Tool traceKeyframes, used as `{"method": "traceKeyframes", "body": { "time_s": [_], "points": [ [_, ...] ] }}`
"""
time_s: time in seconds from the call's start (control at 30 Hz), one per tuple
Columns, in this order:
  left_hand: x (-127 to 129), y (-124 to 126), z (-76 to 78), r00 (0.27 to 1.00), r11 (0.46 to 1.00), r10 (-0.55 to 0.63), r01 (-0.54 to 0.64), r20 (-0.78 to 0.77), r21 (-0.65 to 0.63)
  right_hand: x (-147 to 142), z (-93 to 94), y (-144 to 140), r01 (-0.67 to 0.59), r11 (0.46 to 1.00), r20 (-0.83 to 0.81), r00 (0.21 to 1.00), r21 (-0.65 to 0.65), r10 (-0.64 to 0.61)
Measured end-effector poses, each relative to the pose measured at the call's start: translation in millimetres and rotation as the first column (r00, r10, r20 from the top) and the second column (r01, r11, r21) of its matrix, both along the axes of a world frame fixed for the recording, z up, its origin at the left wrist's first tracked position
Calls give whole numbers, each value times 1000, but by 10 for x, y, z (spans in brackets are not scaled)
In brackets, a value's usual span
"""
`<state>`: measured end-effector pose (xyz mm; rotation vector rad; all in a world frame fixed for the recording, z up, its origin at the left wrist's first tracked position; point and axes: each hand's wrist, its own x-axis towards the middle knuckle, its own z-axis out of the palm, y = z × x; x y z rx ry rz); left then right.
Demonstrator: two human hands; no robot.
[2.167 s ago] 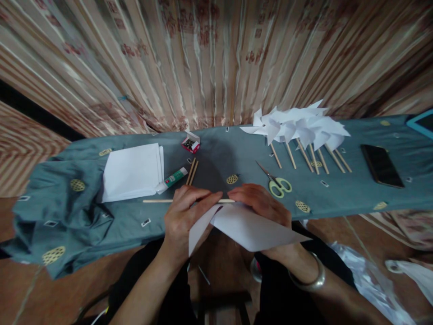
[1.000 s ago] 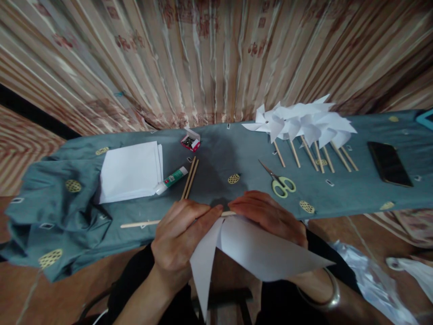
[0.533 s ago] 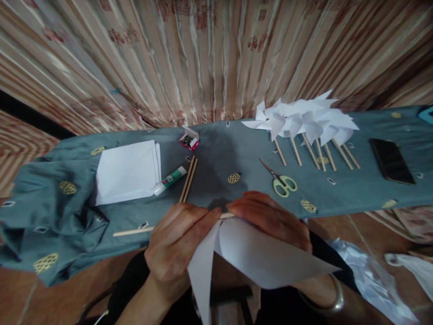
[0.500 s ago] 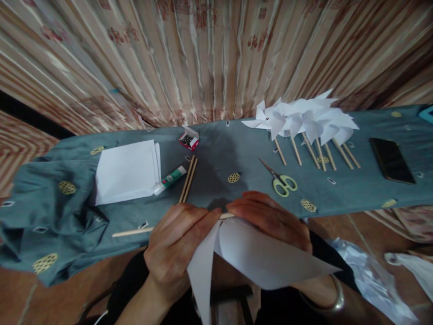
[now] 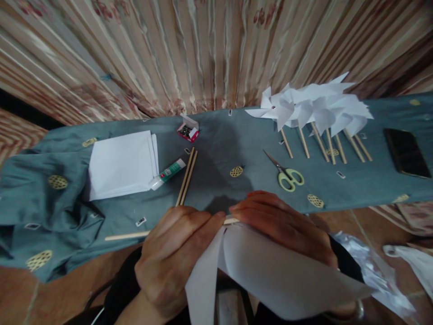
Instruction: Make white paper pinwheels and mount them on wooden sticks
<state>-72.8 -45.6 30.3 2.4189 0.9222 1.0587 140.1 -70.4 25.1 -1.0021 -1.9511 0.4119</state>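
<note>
- Step in hand, by the look of it: fixing a white paper sheet [image 5: 270,275] to a wooden stick [image 5: 126,235].
- Left hand [image 5: 172,257] closed on the stick and the paper's edge; right hand [image 5: 284,225] pressed flat on the paper, fingertips clamping it to the stick's end.
- Stick jutting left from the grip over the teal cloth [image 5: 216,153]; paper hanging toward the lap, creased into pointed flaps.
- Next move probably calls for a steady pinch.
- Beyond the grip: scissors [image 5: 287,174], finished pinwheels [image 5: 314,110].

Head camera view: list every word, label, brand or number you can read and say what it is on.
No text can be read.
Glue tube: its green label bears print, too small and blurred.
Small red box: no legible marking.
Dark phone: screen blank.
Paper stack: plain white.
</note>
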Motion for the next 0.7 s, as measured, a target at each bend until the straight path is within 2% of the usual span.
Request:
{"method": "traceKeyframes", "body": {
  "time_s": [0.13,0.2,0.23,0.33,0.4,0.47,0.53,0.6,0.7],
  "points": [
    [9,50,-17,1000,1000,2,-2,15,-13,-42,-110,45,61,998,-16,998,-15,-61],
    [56,91,-82,997,999,49,-50,59,10,-46,-187,103,53,994,-124,992,93,-41],
    [82,115,-121,990,994,92,-97,109,48,-41,-224,138,-2,999,-91,996,48,7],
    [135,192,-230,984,990,122,-130,131,52,-14,-305,240,4,1000,-51,999,3,-4],
    [143,230,-289,979,988,151,-151,137,-10,1,-325,288,25,1000,-43,999,10,-25],
    [151,254,-348,963,977,188,-164,195,-135,11,-316,320,25,1000,-36,999,12,-24],
    [179,276,-409,913,920,283,-173,293,-351,22,-294,347,59,998,-32,998,-31,-60],
    [232,312,-458,807,805,454,-190,378,-562,41,-283,384,146,983,-61,986,-114,-154],
    [335,408,-476,674,702,611,-218,416,-678,73,-337,465,269,932,-181,931,-244,-316]
  ]
}}
